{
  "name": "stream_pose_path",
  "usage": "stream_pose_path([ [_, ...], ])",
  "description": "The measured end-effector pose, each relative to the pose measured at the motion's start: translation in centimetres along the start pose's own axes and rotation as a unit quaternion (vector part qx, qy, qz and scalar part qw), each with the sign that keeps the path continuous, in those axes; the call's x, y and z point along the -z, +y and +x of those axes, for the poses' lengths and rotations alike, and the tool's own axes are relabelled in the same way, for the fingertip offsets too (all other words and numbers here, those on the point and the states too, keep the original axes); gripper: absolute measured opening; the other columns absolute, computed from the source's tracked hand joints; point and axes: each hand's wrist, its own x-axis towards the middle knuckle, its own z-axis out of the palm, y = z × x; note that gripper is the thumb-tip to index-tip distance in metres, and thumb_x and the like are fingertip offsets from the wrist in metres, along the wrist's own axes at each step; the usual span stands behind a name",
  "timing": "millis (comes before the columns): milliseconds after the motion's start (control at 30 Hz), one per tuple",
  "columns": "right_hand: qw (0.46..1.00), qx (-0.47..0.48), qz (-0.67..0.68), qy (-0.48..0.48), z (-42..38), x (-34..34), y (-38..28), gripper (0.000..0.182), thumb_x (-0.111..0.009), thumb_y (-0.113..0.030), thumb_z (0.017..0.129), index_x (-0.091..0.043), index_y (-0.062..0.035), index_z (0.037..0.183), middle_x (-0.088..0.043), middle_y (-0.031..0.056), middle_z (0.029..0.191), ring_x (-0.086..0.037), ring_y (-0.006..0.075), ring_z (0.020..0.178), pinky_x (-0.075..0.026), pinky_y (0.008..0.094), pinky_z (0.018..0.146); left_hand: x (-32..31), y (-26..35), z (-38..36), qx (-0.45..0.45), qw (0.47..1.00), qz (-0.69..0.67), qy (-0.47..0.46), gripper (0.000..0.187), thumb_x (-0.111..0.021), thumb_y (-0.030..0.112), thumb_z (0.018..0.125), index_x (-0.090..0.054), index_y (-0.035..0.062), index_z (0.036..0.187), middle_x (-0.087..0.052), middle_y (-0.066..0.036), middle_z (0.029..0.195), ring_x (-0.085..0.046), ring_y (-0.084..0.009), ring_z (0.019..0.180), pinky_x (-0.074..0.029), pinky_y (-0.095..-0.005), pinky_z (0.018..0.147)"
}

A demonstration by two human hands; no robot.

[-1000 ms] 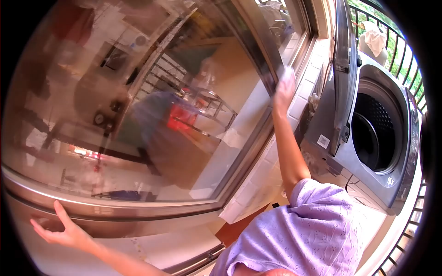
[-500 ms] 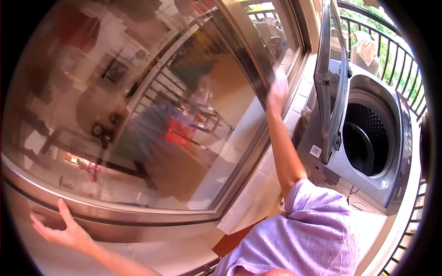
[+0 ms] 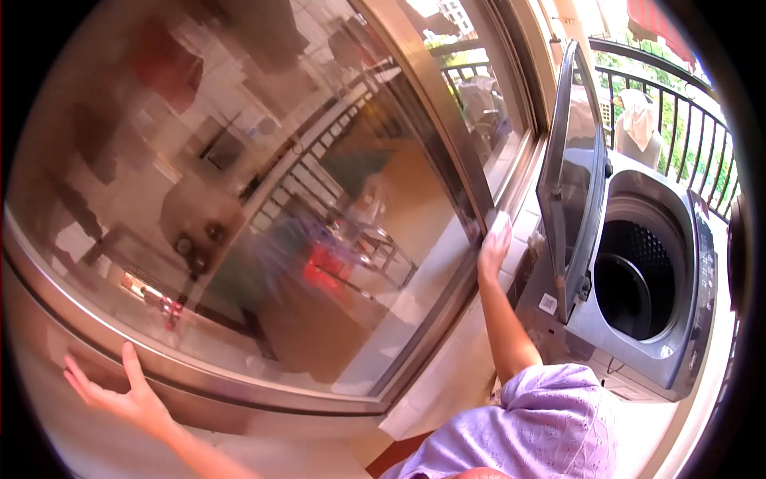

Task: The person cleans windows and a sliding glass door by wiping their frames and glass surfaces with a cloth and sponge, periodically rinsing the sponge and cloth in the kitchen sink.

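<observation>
A large sliding glass window [image 3: 319, 263] in a metal frame fills the left and middle of the head view. My left hand [image 3: 128, 403] is by the frame's bottom rail [image 3: 199, 382], thumb and fingers spread, holding nothing. My right hand [image 3: 495, 246] reaches out to the lower end of the upright metal frame bar [image 3: 447, 120]. It is smeared by motion, with a whitish patch at the fingertips; whether that is a cloth or glare I cannot make out.
On the right stands a grey top-loading washing machine [image 3: 666, 351] with its lid [image 3: 568, 184] raised close to my right arm. Behind it are a black railing [image 3: 674, 120] and a white cloth [image 3: 636, 116] draped over something. Reflections cover the glass.
My right hand has moved down along the upright frame bar. My left hand stays spread by the bottom rail. The camera view has tilted slightly, so the surroundings sit lower.
</observation>
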Motion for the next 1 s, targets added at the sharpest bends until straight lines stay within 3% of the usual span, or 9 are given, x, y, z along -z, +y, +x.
stream_pose_path([
  [167, 0.974, -0.203, -0.092, -0.029, 0.7, 0.6, -0.4, 0.050, -0.041, -0.026, 0.094, -0.035, -0.0050, 0.139, -0.036, 0.0169, 0.141, -0.034, 0.0340, 0.130, -0.029, 0.0486, 0.104, 0.4, 0.1, 0.1, 0.015, 1.000, -0.019, -0.008, 0.076, -0.077, 0.022, 0.075, -0.038, 0.0066, 0.138, -0.033, -0.016, 0.143, -0.028, -0.0301, 0.135, -0.024, -0.0441, 0.110],
  [233, 0.979, -0.134, -0.155, -0.009, 0.1, 0.3, 0.5, 0.048, -0.040, -0.025, 0.094, -0.035, -0.0071, 0.139, -0.037, 0.0157, 0.141, -0.034, 0.0315, 0.131, -0.029, 0.0486, 0.104, 0.3, 0.2, 0.1, 0.029, 0.999, -0.024, -0.003, 0.078, -0.078, 0.023, 0.074, -0.038, 0.0076, 0.139, -0.030, -0.017, 0.145, -0.027, -0.0304, 0.135, -0.023, -0.0445, 0.110],
  [367, 0.995, -0.084, -0.022, 0.044, 0.4, -1.6, 3.7, 0.049, -0.043, -0.015, 0.090, -0.036, 0.0076, 0.133, -0.033, 0.0251, 0.142, -0.029, 0.0367, 0.133, -0.022, 0.0414, 0.110, 0.5, 0.7, 0.2, 0.047, 0.998, -0.030, -0.012, 0.080, -0.079, 0.022, 0.073, -0.036, 0.0083, 0.139, -0.027, -0.017, 0.146, -0.025, -0.0311, 0.136, -0.024, -0.0455, 0.110],
  [433, 0.997, -0.055, 0.018, 0.054, 1.3, -2.2, -1.3, 0.049, -0.043, -0.015, 0.090, -0.037, 0.0074, 0.133, -0.034, 0.0244, 0.141, -0.031, 0.0369, 0.132, -0.023, 0.0414, 0.110, 0.8, 1.2, 0.3, 0.071, 0.997, -0.042, -0.011, 0.083, -0.080, 0.020, 0.070, -0.036, 0.0099, 0.140, -0.025, -0.017, 0.147, -0.025, -0.0320, 0.136, -0.024, -0.0459, 0.109],
  [567, 0.974, 0.205, 0.091, 0.044, 5.2, -2.0, -19.6, 0.045, -0.044, -0.013, 0.093, -0.040, 0.0021, 0.135, -0.038, 0.0207, 0.141, -0.034, 0.0327, 0.132, -0.023, 0.0396, 0.111, 0.7, 1.1, 0.3, 0.086, 0.994, -0.068, -0.002, 0.088, -0.082, 0.021, 0.066, -0.035, 0.0102, 0.140, -0.023, -0.018, 0.148, -0.025, -0.0336, 0.136, -0.025, -0.0461, 0.109],
  [733, 0.943, 0.301, 0.114, 0.084, 12.6, -6.4, -38.1, 0.049, -0.039, -0.026, 0.096, -0.041, 0.0047, 0.133, -0.041, 0.0228, 0.138, -0.034, 0.0358, 0.131, -0.023, 0.0437, 0.109, 0.9, 1.0, 0.3, 0.093, 0.992, -0.088, 0.000, 0.088, -0.081, 0.019, 0.068, -0.033, 0.0123, 0.141, -0.020, -0.016, 0.150, -0.023, -0.0321, 0.137, -0.021, -0.0443, 0.111],
  [867, 0.940, 0.313, 0.108, 0.080, 16.5, -9.0, -51.0, 0.055, -0.035, -0.039, 0.095, -0.039, -0.0026, 0.136, -0.035, 0.0182, 0.144, -0.029, 0.0370, 0.134, -0.020, 0.0477, 0.110, 1.0, 1.1, 0.5, 0.100, 0.991, -0.084, -0.003, 0.094, -0.084, 0.019, 0.061, -0.034, 0.0090, 0.140, -0.020, -0.019, 0.148, -0.025, -0.0346, 0.135, -0.024, -0.0454, 0.110],
  [967, 0.934, 0.326, 0.116, 0.085, 17.8, -8.8, -59.3, 0.049, -0.038, -0.035, 0.092, -0.044, -0.0018, 0.128, -0.048, 0.0192, 0.131, -0.041, 0.0374, 0.123, -0.030, 0.0497, 0.101, 1.0, 1.3, 0.6, 0.111, 0.990, -0.092, -0.003, 0.094, -0.084, 0.018, 0.061, -0.034, 0.0089, 0.140, -0.020, -0.018, 0.149, -0.025, -0.0341, 0.135, -0.024, -0.0453, 0.110],
  [1000, 0.939, 0.325, 0.114, -0.011, 19.2, -8.6, -62.0, 0.061, -0.033, -0.044, 0.092, -0.032, -0.0085, 0.141, -0.031, 0.0172, 0.147, -0.025, 0.0374, 0.136, -0.018, 0.0494, 0.110, 1.0, 1.4, 0.5, 0.116, 0.989, -0.091, -0.006, 0.095, -0.084, 0.017, 0.060, -0.034, 0.0088, 0.140, -0.019, -0.017, 0.149, -0.025, -0.0335, 0.136, -0.024, -0.0452, 0.110],
])
